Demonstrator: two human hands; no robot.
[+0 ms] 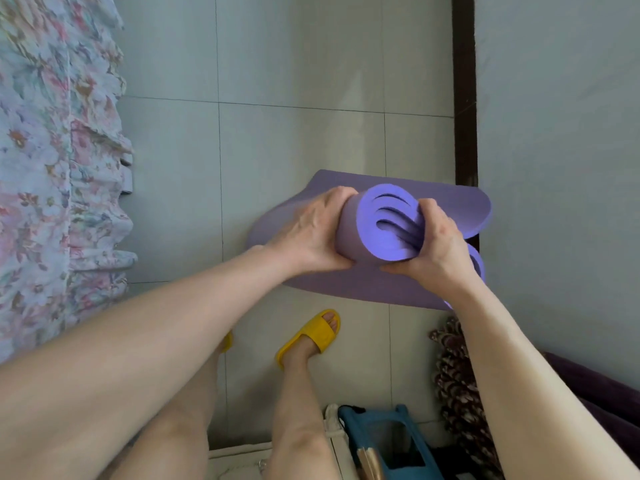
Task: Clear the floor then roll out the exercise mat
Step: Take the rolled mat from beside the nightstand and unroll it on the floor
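Observation:
A purple exercise mat (388,233) is held above the tiled floor (298,140), still mostly rolled, its spiral end facing me. A loose flap of it hangs out behind and below the roll. My left hand (311,230) grips the roll's left side, fingers over the top and thumb underneath. My right hand (436,247) clasps the right side, fingertips pressed into the spiral end. Both forearms reach in from the bottom of the view.
A bed with a floral frilled cover (52,168) runs down the left. A wall with a dark skirting strip (465,98) stands on the right. My feet in yellow slippers (311,337) stand below the mat. A blue stool (388,441) and a patterned cloth (453,375) lie at bottom right.

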